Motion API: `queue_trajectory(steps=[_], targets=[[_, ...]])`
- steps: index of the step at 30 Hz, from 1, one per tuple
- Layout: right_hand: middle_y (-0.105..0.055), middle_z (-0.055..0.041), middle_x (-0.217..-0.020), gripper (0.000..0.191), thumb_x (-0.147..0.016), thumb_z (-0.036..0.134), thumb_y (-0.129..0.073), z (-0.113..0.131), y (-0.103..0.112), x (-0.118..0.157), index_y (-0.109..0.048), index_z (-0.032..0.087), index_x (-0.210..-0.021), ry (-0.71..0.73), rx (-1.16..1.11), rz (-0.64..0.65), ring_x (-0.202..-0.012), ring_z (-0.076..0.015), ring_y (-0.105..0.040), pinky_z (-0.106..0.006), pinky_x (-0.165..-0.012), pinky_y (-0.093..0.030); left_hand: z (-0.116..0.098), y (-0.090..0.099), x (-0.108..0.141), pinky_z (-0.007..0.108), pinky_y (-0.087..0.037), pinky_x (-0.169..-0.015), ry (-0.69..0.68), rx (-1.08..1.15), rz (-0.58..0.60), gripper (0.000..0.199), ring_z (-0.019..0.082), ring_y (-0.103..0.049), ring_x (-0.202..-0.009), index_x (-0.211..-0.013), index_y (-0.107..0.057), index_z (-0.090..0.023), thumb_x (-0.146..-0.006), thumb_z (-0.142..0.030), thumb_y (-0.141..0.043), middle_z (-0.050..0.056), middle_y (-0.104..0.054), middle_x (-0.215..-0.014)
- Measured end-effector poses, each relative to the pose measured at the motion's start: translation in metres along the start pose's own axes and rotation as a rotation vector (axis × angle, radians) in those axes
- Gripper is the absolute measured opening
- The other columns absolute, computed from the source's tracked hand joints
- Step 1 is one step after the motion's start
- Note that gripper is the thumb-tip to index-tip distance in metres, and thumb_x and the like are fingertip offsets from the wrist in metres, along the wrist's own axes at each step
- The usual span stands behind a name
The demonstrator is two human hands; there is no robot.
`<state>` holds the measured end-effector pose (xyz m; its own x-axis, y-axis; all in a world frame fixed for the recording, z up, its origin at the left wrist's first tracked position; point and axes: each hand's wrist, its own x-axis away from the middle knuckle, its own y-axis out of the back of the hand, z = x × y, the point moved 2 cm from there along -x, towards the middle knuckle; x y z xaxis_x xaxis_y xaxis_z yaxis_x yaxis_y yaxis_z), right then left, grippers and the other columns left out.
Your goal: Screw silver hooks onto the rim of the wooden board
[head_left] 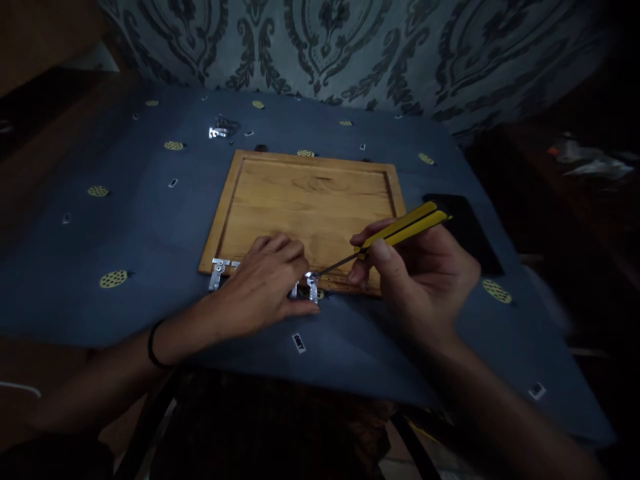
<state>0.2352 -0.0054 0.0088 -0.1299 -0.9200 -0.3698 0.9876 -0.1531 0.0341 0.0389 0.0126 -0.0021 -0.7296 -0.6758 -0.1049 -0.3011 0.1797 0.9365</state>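
A wooden panel (pixel 310 193) with a raised frame lies flat on the table. My right hand (pixel 425 273) grips a screwdriver with a yellow and black handle (pixel 407 225). Its thin shaft slants down to the left, and the tip meets a shiny metal hinge (pixel 313 288) at the panel's near edge. Curled over that same edge, my left hand (pixel 270 280) has its thumb and forefinger against the hinge, partly covering it. A second metal hinge (pixel 219 275) sits at the panel's near left corner, left of my left hand.
Loose metal pieces (pixel 221 128) lie at the back left of the blue patterned tablecloth (pixel 135 220). A flat black object (pixel 475 230) lies right of the panel, partly behind my right hand. A patterned curtain-like cloth (pixel 325 47) stands behind the table.
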Motion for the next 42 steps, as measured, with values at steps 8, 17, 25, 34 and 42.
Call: queue_trajectory(steps=[8, 17, 25, 34, 42], targets=[[-0.079, 0.0015, -0.087, 0.023, -0.089, 0.044, -0.085, -0.003, -0.0012, 0.0012, -0.075, 0.025, -0.097, -0.012, -0.02, 0.016, -0.047, -0.0094, -0.067, -0.025, -0.047, -0.062, -0.0014, 0.0025, -0.001, 0.043, -0.047, -0.097, 0.008, 0.004, 0.038, 0.047, 0.029, -0.058, -0.108, -0.107, -0.074, -0.015, -0.088, -0.057, -0.083, 0.008, -0.068, -0.107], [-0.08, 0.0004, -0.087, 0.026, -0.088, 0.047, -0.085, -0.004, -0.0024, 0.001, -0.074, 0.025, -0.096, 0.012, 0.013, 0.013, -0.047, -0.0103, -0.067, -0.024, -0.044, -0.06, -0.0002, -0.0005, 0.0001, 0.042, -0.047, -0.097, 0.006, 0.004, 0.002, 0.048, 0.029, -0.058, -0.108, -0.106, -0.073, -0.016, -0.087, -0.059, -0.083, 0.007, -0.068, -0.108], [-0.08, 0.0008, -0.088, 0.022, -0.086, 0.043, -0.088, 0.0008, -0.0035, 0.0041, -0.076, 0.027, -0.093, -0.013, -0.032, 0.049, -0.047, -0.0105, -0.068, -0.025, -0.045, -0.062, -0.0016, 0.0014, -0.0007, 0.042, -0.046, -0.096, 0.01, -0.008, 0.013, 0.043, 0.029, -0.058, -0.108, -0.104, -0.074, -0.015, -0.087, -0.053, -0.086, 0.008, -0.068, -0.107], [-0.079, 0.0, -0.094, 0.014, -0.093, 0.039, -0.082, 0.0017, 0.0001, 0.0066, -0.08, 0.029, -0.103, 0.028, -0.026, 0.152, -0.055, -0.0113, -0.073, -0.026, -0.055, -0.065, -0.0018, 0.0025, -0.0013, 0.043, -0.048, -0.096, 0.022, -0.009, 0.039, 0.046, 0.029, -0.058, -0.105, -0.103, -0.075, -0.014, -0.086, -0.055, -0.085, 0.008, -0.068, -0.106], [-0.08, -0.0001, -0.088, 0.022, -0.093, 0.042, -0.081, 0.0012, 0.0036, 0.0042, -0.081, 0.027, -0.109, 0.028, 0.016, 0.149, -0.055, -0.0112, -0.072, -0.024, -0.054, -0.065, -0.0046, 0.0043, -0.0022, 0.044, -0.047, -0.099, 0.041, 0.011, 0.057, 0.043, 0.029, -0.058, -0.109, -0.105, -0.075, -0.012, -0.087, -0.05, -0.087, 0.009, -0.069, -0.108]])
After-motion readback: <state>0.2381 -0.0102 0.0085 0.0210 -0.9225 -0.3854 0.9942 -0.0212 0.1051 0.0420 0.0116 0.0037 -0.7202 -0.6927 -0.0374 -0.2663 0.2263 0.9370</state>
